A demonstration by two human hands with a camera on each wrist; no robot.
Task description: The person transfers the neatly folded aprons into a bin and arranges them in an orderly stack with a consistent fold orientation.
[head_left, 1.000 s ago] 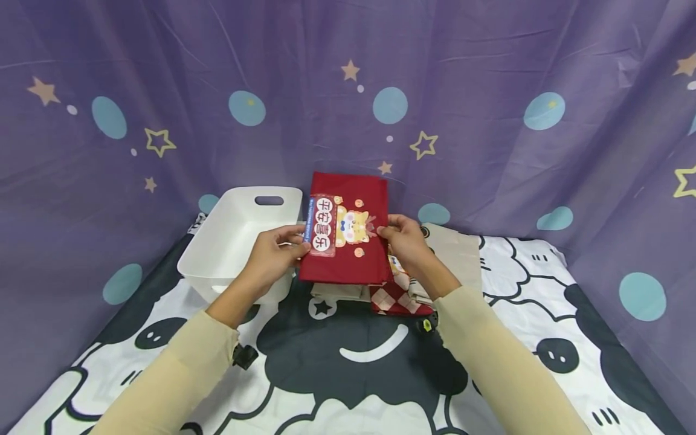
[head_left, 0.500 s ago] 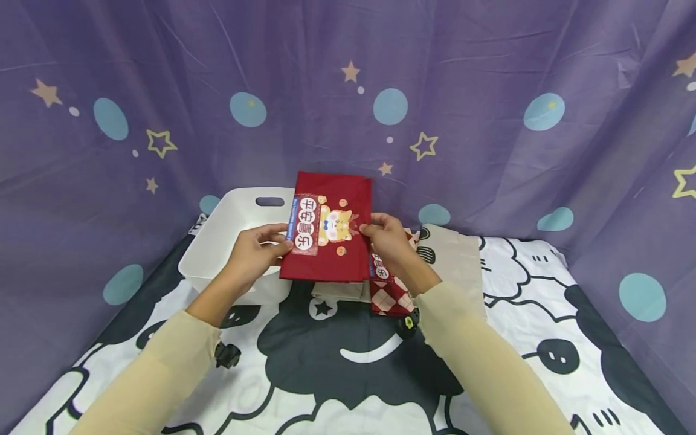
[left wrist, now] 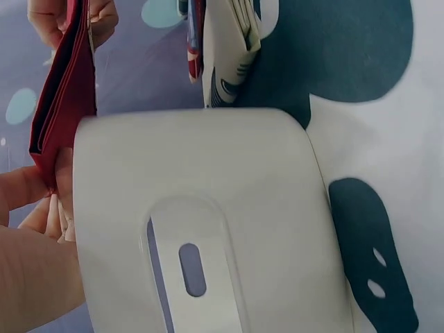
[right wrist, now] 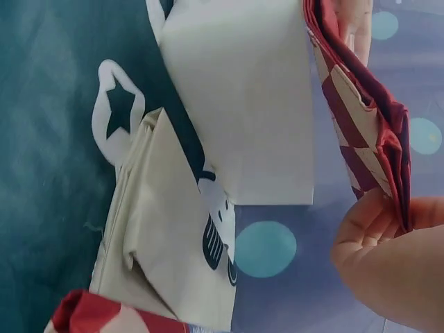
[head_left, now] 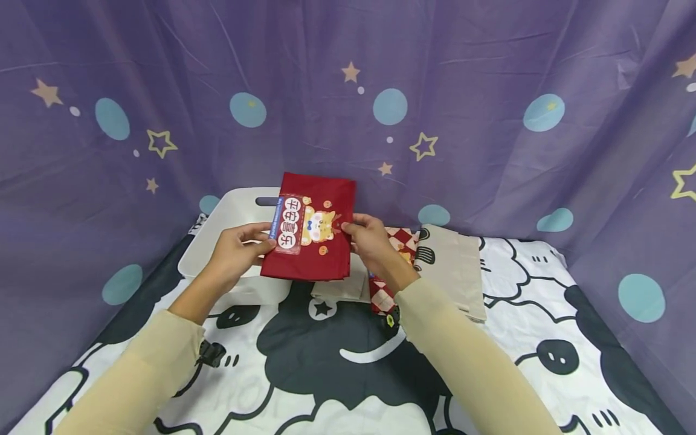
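A folded red cloth [head_left: 326, 263] with a cartoon animal and a label of Chinese characters is held up in front of me, its printed face toward the head camera. My left hand [head_left: 234, 254] pinches its left edge; my right hand [head_left: 375, 241] grips the right edge. The cloth's left part hangs over the white plastic bin [head_left: 261, 291], covering some of the bin's inside. In the right wrist view the cloth's back [right wrist: 350, 114] shows a red and cream check. The left wrist view catches its stacked folds [left wrist: 66, 104] edge-on, beside the bin wall [left wrist: 201, 152].
Below the cloth lies a beige folded cloth [head_left: 339, 291]. Right of it is a red checked folded cloth [head_left: 383, 296], partly behind my right arm. Another beige folded cloth [head_left: 457, 260] lies farther right. A purple curtain [head_left: 348, 36] closes off the back of the printed tabletop cover [head_left: 348, 332].
Both hands have moved left together with the red cloth, from beside the bin to over its right part. More of the checked and beige cloths on the right is uncovered. The bin has stayed put.
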